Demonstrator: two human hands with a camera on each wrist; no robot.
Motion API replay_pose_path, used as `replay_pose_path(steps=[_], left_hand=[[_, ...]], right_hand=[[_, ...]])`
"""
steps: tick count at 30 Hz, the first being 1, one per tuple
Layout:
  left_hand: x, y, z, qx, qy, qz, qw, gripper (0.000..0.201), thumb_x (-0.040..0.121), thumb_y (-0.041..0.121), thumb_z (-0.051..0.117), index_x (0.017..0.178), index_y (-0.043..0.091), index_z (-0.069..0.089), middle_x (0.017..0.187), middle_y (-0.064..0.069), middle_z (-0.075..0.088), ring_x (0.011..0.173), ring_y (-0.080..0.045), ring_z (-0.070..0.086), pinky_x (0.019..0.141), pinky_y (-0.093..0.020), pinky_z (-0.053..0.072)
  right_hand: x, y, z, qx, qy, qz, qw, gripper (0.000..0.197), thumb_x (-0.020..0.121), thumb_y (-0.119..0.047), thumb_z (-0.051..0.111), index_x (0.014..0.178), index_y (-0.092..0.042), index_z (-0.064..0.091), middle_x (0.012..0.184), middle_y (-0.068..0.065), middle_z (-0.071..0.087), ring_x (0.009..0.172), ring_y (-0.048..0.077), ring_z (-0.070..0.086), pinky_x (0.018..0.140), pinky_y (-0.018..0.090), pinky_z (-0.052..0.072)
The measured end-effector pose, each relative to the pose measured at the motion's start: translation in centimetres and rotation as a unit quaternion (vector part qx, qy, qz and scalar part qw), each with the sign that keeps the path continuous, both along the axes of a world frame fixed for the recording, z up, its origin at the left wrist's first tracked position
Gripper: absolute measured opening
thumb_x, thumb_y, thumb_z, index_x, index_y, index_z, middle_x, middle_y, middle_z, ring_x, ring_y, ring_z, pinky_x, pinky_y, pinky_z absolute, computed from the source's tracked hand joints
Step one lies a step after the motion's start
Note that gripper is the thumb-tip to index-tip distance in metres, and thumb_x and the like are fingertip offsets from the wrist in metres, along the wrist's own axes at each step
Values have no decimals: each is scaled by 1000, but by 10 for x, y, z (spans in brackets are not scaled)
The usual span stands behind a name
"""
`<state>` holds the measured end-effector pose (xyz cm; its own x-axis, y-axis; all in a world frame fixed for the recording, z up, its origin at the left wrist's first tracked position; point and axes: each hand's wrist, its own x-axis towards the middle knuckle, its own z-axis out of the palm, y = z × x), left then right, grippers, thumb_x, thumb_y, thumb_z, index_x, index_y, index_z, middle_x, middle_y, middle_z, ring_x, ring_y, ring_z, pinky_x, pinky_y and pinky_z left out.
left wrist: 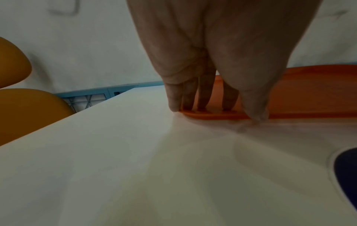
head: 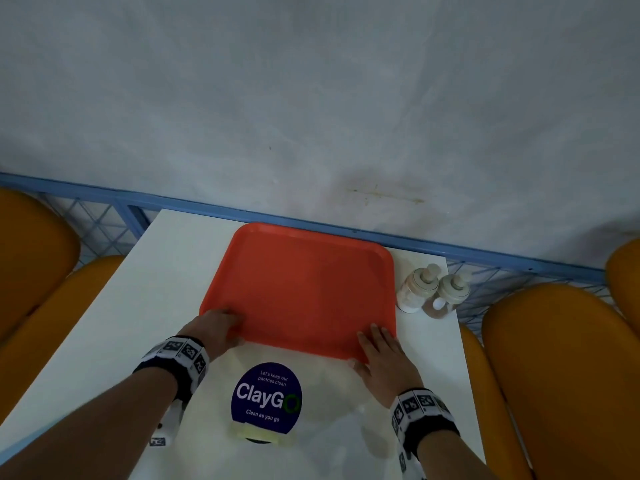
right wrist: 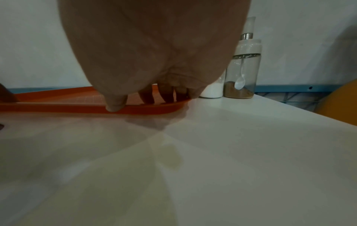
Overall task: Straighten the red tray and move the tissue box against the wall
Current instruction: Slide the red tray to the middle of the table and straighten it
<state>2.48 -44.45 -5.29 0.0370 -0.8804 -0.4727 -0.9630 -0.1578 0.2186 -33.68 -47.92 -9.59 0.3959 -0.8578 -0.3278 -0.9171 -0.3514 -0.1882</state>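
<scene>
- The red tray [head: 304, 289] lies flat on the white table [head: 145, 306], its far edge close to the blue rail [head: 207, 204] at the foot of the wall [head: 311, 98]; it sits skewed, the far-left corner nearer the rail than the far-right one.
- The left hand [head: 216, 329] grasps the near-left corner: in the left wrist view its fingers [left wrist: 190, 94] curl down over the rim while the thumb presses at the near edge.
- The right hand [head: 382, 355] lies on the near-right corner with fingers nearly straight across the rim and the thumb at the near edge; I judge this a flat press, not a clench.
- What could go wrong: two glass jars [head: 433, 291] stand just beside the tray's right edge. Swinging the right side outward or pushing it far could knock them, and they look tall enough to topple.
- The flat right hand could slide over the smooth plastic instead of turning the tray, leaving it crooked.
- Pushing hard toward the wall could jam the far-left corner against the rail.
- The tissue box is not in view in any picture, so that part of the task looks not yet done.
- Look of the tray: orange-red plastic, rounded corners, a low raised rim, a faint grid texture inside, nothing on it.
- A round blue ClayGo sticker [head: 266, 398] lies near the person, between the wrists.
</scene>
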Motion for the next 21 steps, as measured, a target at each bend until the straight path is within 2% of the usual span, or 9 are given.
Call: replay_pose_path(steps=[5, 9, 12, 16, 21], left_hand=[[2, 11, -3, -2, -5, 18, 1000, 28, 90, 45, 57, 108, 25, 64, 111, 4, 66, 96, -19, 65, 87, -37, 54], [6, 17, -3, 4, -7, 27, 1000, 29, 88, 48, 58, 107, 26, 64, 107, 6, 68, 95, -19, 66, 87, -37, 54], [6, 15, -1, 9, -12, 22, 1000, 30, 88, 48, 59, 106, 26, 65, 104, 4, 68, 93, -19, 66, 86, -36, 55], [6, 5, 0, 10, -11, 23, 1000, 28, 86, 48, 59, 103, 26, 65, 100, 4, 69, 90, -19, 67, 84, -36, 55], [7, 0, 0, 4, -4, 21, 1000, 26, 87, 46, 59, 99, 24, 67, 94, 4, 70, 85, -17, 67, 81, -35, 56]], right_hand=[[-3, 10, -3, -21, -6, 0, 1000, 92, 79, -76, -10, 150, -26, 19, 161, 6, 13, 147, 25, 6, 117, 37, 3], [-1, 18, -4, -22, 1, 6, 1000, 79, 86, -70, 0, 151, -26, 17, 161, 6, 11, 147, 24, 4, 118, 38, 3], [-1, 16, -3, -17, -6, 3, 1000, 82, 85, -72, 0, 151, -27, 16, 161, 6, 10, 147, 23, 3, 118, 37, 2], [0, 7, -1, -14, -10, 0, 1000, 98, 74, -78, -15, 151, -27, 17, 161, 5, 10, 147, 23, 3, 118, 37, 3], [1, 2, -2, -11, -2, -5, 1000, 98, 73, -79, -15, 151, -27, 16, 162, 4, 9, 147, 21, 2, 118, 37, 3]])
